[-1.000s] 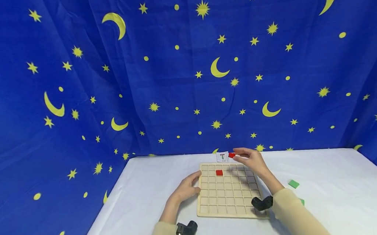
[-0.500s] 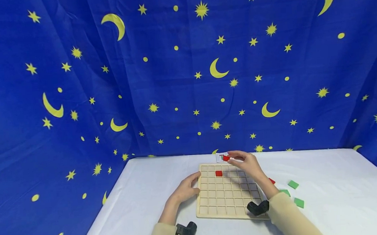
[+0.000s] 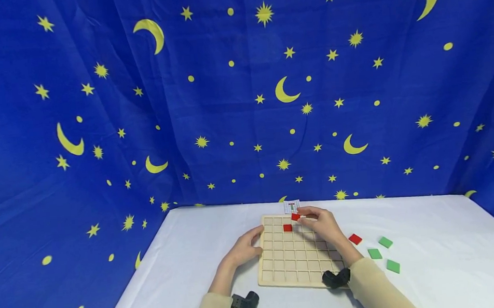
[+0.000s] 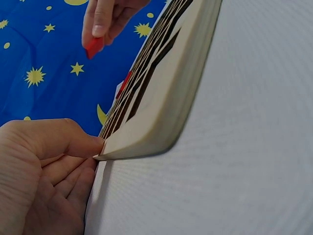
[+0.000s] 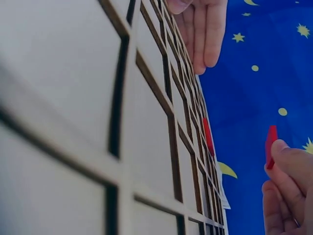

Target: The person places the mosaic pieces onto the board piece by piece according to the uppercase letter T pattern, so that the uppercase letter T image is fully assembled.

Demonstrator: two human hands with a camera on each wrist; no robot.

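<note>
White-covered worktop (image 3: pixel 440 279) carries all items. Nearest loose stock, R of board: three flat green square tiles (image 3: pixel 393 266), then a loose flat red square tile (image 3: pixel 355 239); all apart, lying flat.

Pale wooden-looking gridded board (image 3: pixel 289 255), centre: flat on worktop. Judged stiff, fairly light for its area, liable to slide on the covering if bumped; hold by outer rim, clear of cells. L hand (image 3: pixel 242 249) at L rim: grip apart, thumb and forefinger spread along the edge, touching, clamped on nothing.

Red square tile in the grid (image 3: pixel 287 228): in a cell, second row from far rim.

R hand (image 3: pixel 322 223), over far part of board: grip together, clamped on a pinched red square tile (image 3: pixel 295 216). Tile is in the air near the far rim, well clear of the cells (both wrist views show the gap). Judged v. light, stiff, low breakage risk; smooth faces may slip a bit. Best hold: light pinch at one side or opp. edges, underside left free. Mat'l: wood or plastic, can't tell.

Beyond board: small white printed grid card (image 3: pixel 292 206) w/ red and green marks. Rear: blue cloth w/ yellow stars and moons (image 3: pixel 225 102).
</note>
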